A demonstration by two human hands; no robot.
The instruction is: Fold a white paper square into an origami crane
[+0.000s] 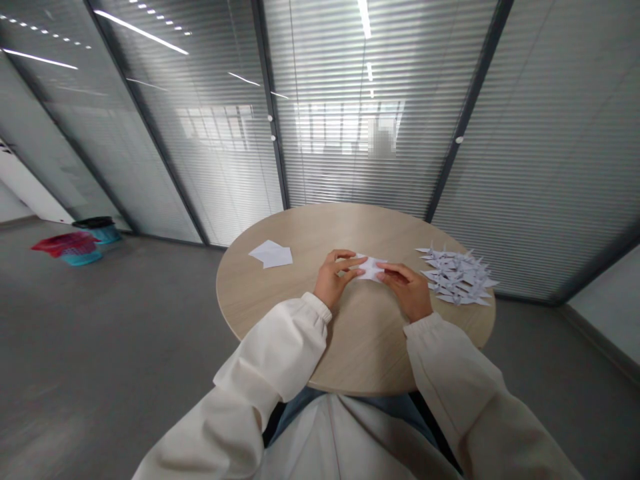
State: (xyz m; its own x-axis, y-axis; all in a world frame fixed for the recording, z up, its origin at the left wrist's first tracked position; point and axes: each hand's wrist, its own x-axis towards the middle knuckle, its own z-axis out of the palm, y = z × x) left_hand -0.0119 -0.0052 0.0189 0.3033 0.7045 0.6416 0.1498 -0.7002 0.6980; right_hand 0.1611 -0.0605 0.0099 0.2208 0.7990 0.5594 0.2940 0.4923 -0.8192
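Between my hands is a small white sheet of paper (371, 269), above the middle of the round table. My left hand (337, 273) grips its left side, thumb below and fingers along the upper edge. On the right side, my right hand (407, 287) pinches the paper between thumb and fingers. The fingertips cover parts of both ends, so its exact folds are hard to make out. To the right of my right hand lies a pile of folded white paper pieces (459, 275) with pointed tips, like paper cranes. Loose white paper sheets (271, 254) rest left of my left hand.
The round wooden table (350, 360) is directly before me, its far edge close to a glass partition (350, 173) with blinds. On the floor at left stand a blue bin with a red bag (75, 250) and another with a black bag (100, 227).
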